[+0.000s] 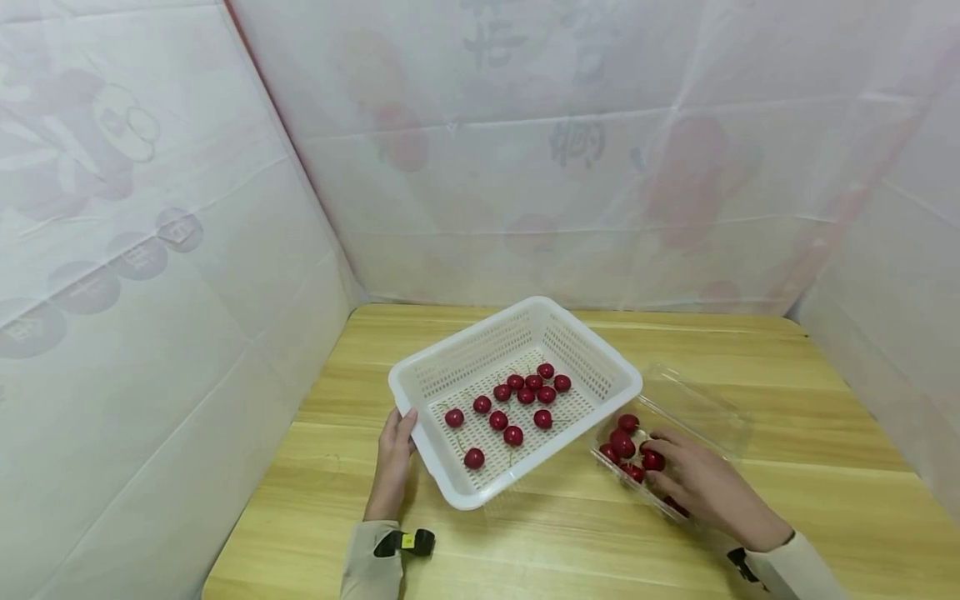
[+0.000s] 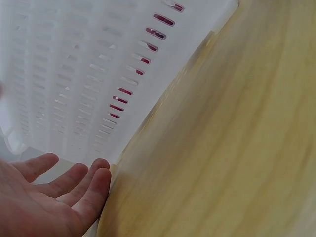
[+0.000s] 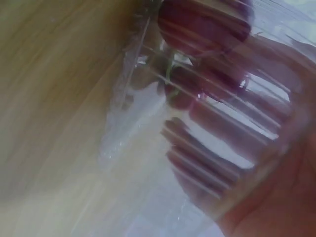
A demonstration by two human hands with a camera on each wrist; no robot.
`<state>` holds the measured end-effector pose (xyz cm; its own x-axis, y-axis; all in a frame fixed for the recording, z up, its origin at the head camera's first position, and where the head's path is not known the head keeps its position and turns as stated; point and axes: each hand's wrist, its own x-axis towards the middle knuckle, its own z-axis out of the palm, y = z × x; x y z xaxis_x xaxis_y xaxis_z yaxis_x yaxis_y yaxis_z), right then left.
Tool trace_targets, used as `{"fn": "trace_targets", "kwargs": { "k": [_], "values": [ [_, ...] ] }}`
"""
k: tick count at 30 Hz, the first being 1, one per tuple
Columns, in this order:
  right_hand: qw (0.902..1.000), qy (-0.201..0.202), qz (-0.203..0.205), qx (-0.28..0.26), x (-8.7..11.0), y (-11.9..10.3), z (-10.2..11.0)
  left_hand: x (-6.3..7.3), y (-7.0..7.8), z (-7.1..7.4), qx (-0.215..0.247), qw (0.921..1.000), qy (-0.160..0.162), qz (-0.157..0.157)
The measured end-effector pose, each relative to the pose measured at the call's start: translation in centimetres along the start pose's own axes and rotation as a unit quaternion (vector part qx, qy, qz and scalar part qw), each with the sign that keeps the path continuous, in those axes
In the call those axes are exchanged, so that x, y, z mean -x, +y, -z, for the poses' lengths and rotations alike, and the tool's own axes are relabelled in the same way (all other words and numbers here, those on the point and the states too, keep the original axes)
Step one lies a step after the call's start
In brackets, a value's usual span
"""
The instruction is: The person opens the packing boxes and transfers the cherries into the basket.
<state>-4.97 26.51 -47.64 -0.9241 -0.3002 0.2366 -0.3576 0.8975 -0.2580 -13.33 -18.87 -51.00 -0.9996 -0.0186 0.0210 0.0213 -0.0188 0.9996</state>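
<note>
A white slotted plastic basket [image 1: 517, 475] holds several dark red cherries [image 1: 513, 435] spread over its floor. My left hand [image 1: 393, 454] grips its left end, thumb over the rim; in the left wrist view the fingers [image 2: 101, 180] lie by the outer wall. To the right, a clear plastic box [image 1: 618, 477] contains several more cherries [image 1: 622, 442]. Inside it, my right hand [image 1: 701, 487] pinches a cherry [image 1: 652, 460] between thumb and fingers. The right wrist view shows those fingers and the cherry [image 3: 224, 81] blurred through the ridged clear wall.
The box's clear lid [image 1: 701, 408] lies folded back to the right. The basket's right corner reaches to the box's edge. Everything stands on a wood-grain table [image 1: 555, 546], with pale printed sheets [image 1: 465, 200] hanging around its back and sides.
</note>
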Motion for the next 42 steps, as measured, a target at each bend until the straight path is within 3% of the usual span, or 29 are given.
{"fn": "trace_targets", "kwargs": {
  "k": [6, 13, 22, 35, 38, 42],
  "values": [
    [0.9972, 0.044, -0.02, -0.058, 0.7, 0.2, 1.3, 0.0, 0.0, 0.0, 0.002, 1.0, -0.004, 0.002],
    [0.9949, 0.091, -0.006, -0.045, 1.0, 0.9, 3.2, 0.0, -0.1, 0.1, 0.004, 1.0, -0.004, 0.002],
    [0.9828, 0.165, 0.0, -0.083, 0.2, 1.6, 6.4, 0.1, -0.2, 0.1, -0.003, 1.0, -0.006, -0.001],
    [0.9546, 0.26, 0.05, -0.136, -3.9, 0.8, 10.3, -0.2, -0.1, 0.0, -0.001, 1.0, -0.001, -0.006],
    [0.9554, 0.256, 0.047, -0.139, -5.2, 0.4, 11.1, -0.1, -0.1, 0.0, -0.002, 1.0, -0.003, -0.001],
    [0.9641, 0.217, 0.028, -0.151, -7.6, -0.5, 12.2, -0.1, 0.0, 0.1, -0.002, 1.0, -0.003, 0.0]
  ]
}}
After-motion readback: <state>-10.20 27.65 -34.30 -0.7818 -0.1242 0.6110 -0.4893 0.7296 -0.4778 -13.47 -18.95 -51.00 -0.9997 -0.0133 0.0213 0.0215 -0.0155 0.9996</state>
